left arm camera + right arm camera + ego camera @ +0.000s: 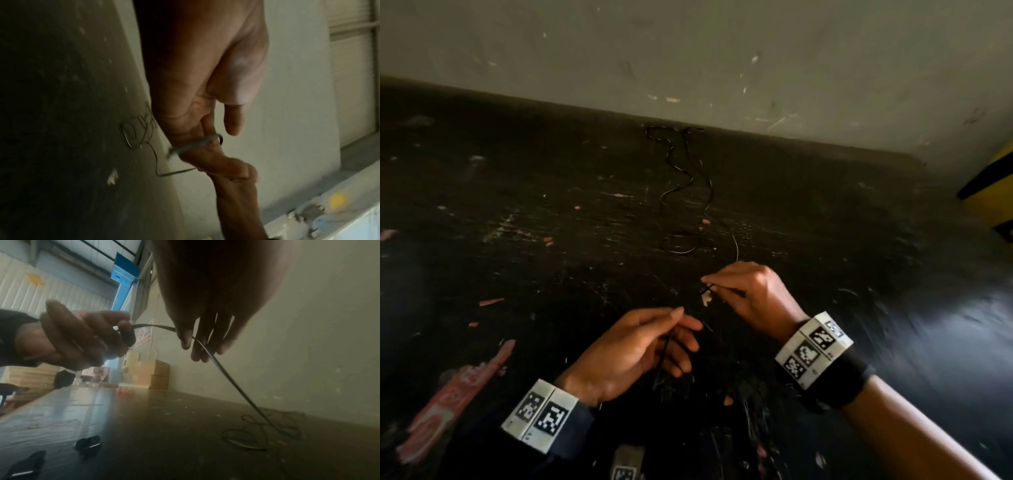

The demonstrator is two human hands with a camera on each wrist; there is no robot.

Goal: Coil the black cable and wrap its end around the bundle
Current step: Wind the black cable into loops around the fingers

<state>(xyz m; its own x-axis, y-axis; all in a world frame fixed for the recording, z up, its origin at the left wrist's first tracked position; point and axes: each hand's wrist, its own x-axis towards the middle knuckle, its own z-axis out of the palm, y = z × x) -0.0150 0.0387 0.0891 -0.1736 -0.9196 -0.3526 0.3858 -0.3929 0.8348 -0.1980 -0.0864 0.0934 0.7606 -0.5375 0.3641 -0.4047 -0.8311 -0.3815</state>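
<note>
A thin black cable snakes loosely over the dark scratched table from near the wall toward me. My left hand holds the cable's near end, a strand hanging down past its curled fingers. In the left wrist view the cable crosses the fingers of my left hand. My right hand, a little farther and to the right, pinches the cable between thumb and fingers. In the right wrist view the cable runs from my left hand through my right fingertips down to loose loops on the table.
A pale wall borders the table's far edge. A yellow and black object stands at the right. Red scraps and a red wrapper litter the left side. Small dark clips lie on the table; cardboard boxes stand far off.
</note>
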